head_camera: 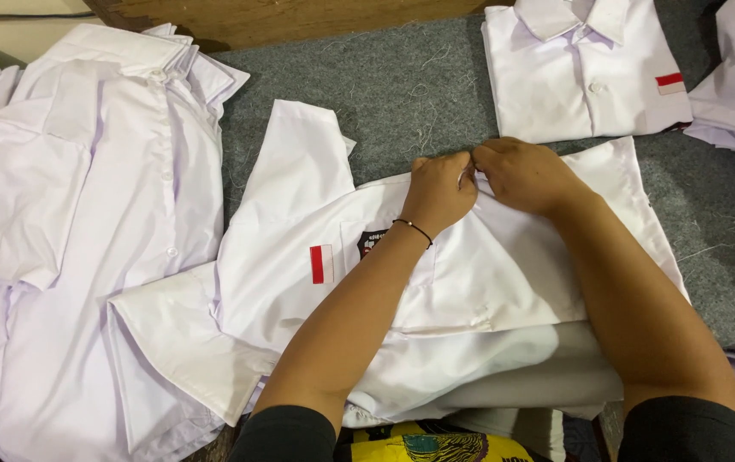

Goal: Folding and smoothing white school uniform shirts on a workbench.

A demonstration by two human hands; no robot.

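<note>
White shirt (470, 274) lies flat under both hands on grey felt (402, 94); L hand (438, 193) & R hand (523, 175) pinch its top edge (fingertips touching).

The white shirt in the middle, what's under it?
The white shirt lies on a grey felt mat, which shows around it. At the near edge, more white cloth peeks out beneath. Both hands, left and right, press on top. The rest underneath is covered.

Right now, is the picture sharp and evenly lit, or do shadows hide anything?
Head view: sharp throughout, soft even light with a faint purple tint on the shirt pile; the left hand and right hand cast only mild shadows on the shirt; no glare.
</note>
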